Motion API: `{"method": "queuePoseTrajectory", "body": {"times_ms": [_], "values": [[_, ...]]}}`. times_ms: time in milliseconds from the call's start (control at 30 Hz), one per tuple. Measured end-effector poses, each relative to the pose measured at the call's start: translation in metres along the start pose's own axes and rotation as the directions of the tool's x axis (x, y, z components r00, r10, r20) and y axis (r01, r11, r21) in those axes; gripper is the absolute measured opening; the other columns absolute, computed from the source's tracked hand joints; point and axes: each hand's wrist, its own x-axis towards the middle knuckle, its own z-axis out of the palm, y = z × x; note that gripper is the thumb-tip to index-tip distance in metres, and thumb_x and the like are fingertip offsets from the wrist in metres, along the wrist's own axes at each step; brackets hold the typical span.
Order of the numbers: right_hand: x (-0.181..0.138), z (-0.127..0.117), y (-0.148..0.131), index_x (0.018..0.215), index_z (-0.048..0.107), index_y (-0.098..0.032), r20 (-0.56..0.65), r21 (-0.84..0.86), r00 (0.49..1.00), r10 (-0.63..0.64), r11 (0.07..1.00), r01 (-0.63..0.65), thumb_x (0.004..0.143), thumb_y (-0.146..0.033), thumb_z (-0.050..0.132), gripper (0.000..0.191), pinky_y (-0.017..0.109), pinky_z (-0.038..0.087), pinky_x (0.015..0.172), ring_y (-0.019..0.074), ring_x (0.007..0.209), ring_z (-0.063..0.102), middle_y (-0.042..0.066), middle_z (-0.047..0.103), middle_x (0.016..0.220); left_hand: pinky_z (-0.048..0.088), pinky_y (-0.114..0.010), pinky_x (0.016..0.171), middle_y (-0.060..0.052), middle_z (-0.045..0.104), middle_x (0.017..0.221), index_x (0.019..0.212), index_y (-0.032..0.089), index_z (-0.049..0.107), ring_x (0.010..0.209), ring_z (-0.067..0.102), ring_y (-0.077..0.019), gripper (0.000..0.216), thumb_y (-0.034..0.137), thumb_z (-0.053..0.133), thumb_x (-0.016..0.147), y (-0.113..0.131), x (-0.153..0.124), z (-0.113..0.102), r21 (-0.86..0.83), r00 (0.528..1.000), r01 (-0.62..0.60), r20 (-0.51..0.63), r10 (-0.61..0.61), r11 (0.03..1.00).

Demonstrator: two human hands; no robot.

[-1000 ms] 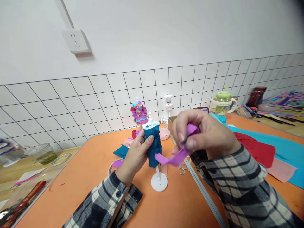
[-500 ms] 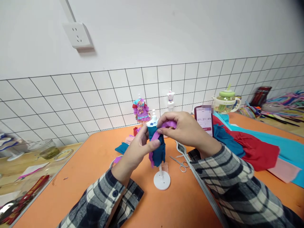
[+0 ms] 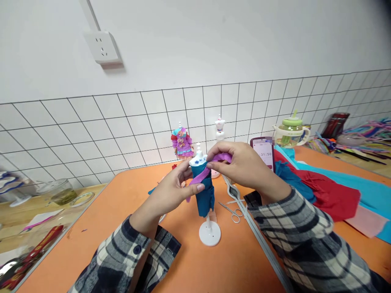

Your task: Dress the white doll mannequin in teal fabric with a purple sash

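A small white mannequin [image 3: 209,233] on a round base stands upright in front of me, wrapped in dark teal crepe paper [image 3: 204,200]. Across its front runs a purple paper strip [image 3: 202,175], slanting down to the left. My right hand [image 3: 236,165] pinches the strip's upper part between thumb and fingers, close to the mannequin's right side. At the left, my left hand [image 3: 171,188] is closed round the mannequin's side, its thumb pressing the strip's lower part against the teal paper. The left fingertips are hidden behind the mannequin.
Scissors [image 3: 233,212] lie right of the base, near a grey zipper [image 3: 259,234]. Behind stand a dressed mannequin [image 3: 182,142] and a bare one [image 3: 219,128]. Rightward are a phone [image 3: 264,152], a teapot-shaped cup [image 3: 290,133] and red crepe paper [image 3: 331,195].
The purple strip now slants more flatly across the teal paper. My left hand has shifted left and its thumb presses slightly lower; my right hand has moved slightly right, still pinching the strip.
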Motion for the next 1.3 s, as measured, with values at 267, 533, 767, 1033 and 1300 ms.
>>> {"method": "queuePoseTrajectory", "body": {"times_ms": [267,533,767,1033,1300], "values": [[-0.001,-0.003,0.000,0.085,0.072,-0.025,0.057,0.057,0.998,0.029,0.998,-0.033,0.078,-0.027,0.069,0.008,0.025,0.040,0.059,0.0144,0.068,0.061,-0.001,0.071,0.078,0.052,-0.037,0.090,-0.013,0.061,0.132,0.142,0.026,0.045,0.119,0.057,-0.0283,0.067,0.022,0.074,0.081,-0.007,-0.001,-0.019,-0.032,0.994,-0.005,0.112,0.008,0.999],[-0.002,-0.004,0.000,0.091,0.073,-0.022,0.092,0.132,0.994,-0.053,0.990,0.040,0.079,-0.019,0.067,0.014,0.023,0.042,0.060,0.0116,0.067,0.060,-0.001,0.069,0.077,0.052,-0.035,0.087,-0.012,0.067,0.119,0.132,0.024,0.057,0.102,0.065,-0.0230,0.051,0.023,0.072,0.083,-0.008,0.000,-0.026,0.004,0.990,0.000,0.140,-0.001,1.000],[-0.001,-0.007,0.004,0.123,0.067,-0.023,0.275,0.209,0.952,-0.134,0.975,0.077,0.088,-0.021,0.061,0.036,0.025,0.045,0.065,0.0129,0.072,0.060,0.001,0.071,0.085,0.052,-0.038,0.087,-0.009,0.071,0.107,0.127,0.023,0.061,0.102,0.065,-0.0254,0.051,0.026,0.077,0.078,0.003,-0.004,-0.022,0.142,0.992,-0.028,0.125,0.010,0.989],[-0.001,-0.004,0.004,0.119,0.070,-0.022,0.293,0.270,0.945,-0.145,0.961,0.063,0.085,-0.021,0.063,0.035,0.025,0.047,0.065,0.0132,0.071,0.061,0.001,0.071,0.083,0.039,-0.047,0.103,-0.005,0.054,0.126,0.126,0.035,0.059,0.124,0.045,-0.0320,0.069,0.041,0.086,0.062,0.020,-0.015,-0.028,0.719,0.972,-0.075,-0.102,0.211,0.691],[0.001,0.004,0.009,0.116,0.071,-0.024,0.253,0.251,0.958,-0.138,0.965,0.073,0.082,-0.019,0.065,0.035,0.025,0.047,0.062,0.0135,0.069,0.061,0.001,0.072,0.083,0.046,-0.025,0.054,0.005,0.059,0.067,0.120,0.026,0.052,0.060,0.059,-0.0159,0.059,0.036,0.081,0.070,0.024,-0.018,-0.020,0.518,0.990,0.057,-0.142,0.021,0.854]]}}
